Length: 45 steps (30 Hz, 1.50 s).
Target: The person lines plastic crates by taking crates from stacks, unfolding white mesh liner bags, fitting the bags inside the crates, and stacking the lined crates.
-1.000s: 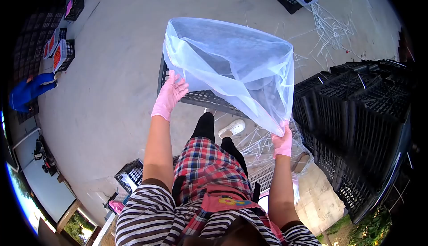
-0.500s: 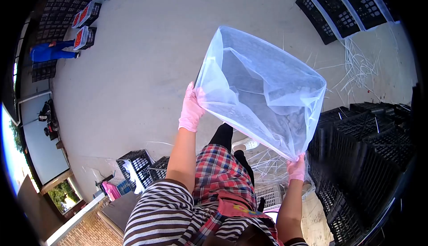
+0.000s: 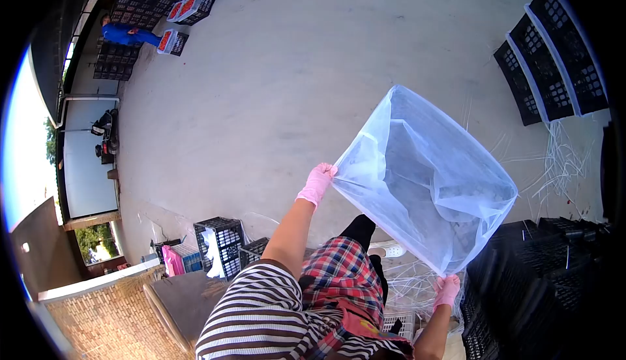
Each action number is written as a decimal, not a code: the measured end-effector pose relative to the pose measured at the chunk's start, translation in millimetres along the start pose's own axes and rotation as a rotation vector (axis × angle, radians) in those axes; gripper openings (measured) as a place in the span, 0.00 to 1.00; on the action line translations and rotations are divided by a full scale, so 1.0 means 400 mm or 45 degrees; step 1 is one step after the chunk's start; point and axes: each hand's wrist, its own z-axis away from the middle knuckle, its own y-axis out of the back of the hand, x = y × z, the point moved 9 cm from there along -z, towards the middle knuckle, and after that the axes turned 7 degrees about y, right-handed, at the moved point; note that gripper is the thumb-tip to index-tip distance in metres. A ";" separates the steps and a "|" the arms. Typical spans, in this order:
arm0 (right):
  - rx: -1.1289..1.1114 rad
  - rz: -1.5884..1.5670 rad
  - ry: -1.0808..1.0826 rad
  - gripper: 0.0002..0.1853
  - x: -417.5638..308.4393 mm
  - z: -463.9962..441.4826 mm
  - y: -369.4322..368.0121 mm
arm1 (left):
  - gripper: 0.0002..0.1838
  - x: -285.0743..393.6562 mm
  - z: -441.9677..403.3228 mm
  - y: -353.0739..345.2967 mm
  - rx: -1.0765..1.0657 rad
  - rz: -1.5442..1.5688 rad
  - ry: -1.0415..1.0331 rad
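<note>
The left hand has closed in: fingers spread a second ago, now clenched on a corner of the translucent bag! The right hand grips another corner, and the bag is stretched wide-mouthed between them, out in front of the checked apron. Just past its near edge, a white shoe; to the right, piled black crates; far left, a person in blue.

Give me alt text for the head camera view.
Pink-gloved left hand and right hand hold a translucent bag spread open above a gray floor. Black crates stand at right; at upper left, a person in blue is beside crates of red items.
</note>
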 end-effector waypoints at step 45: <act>2.274 0.849 1.054 0.32 -0.517 1.202 1.089 | 0.20 0.521 1.693 -1.102 -1.593 -0.578 -1.725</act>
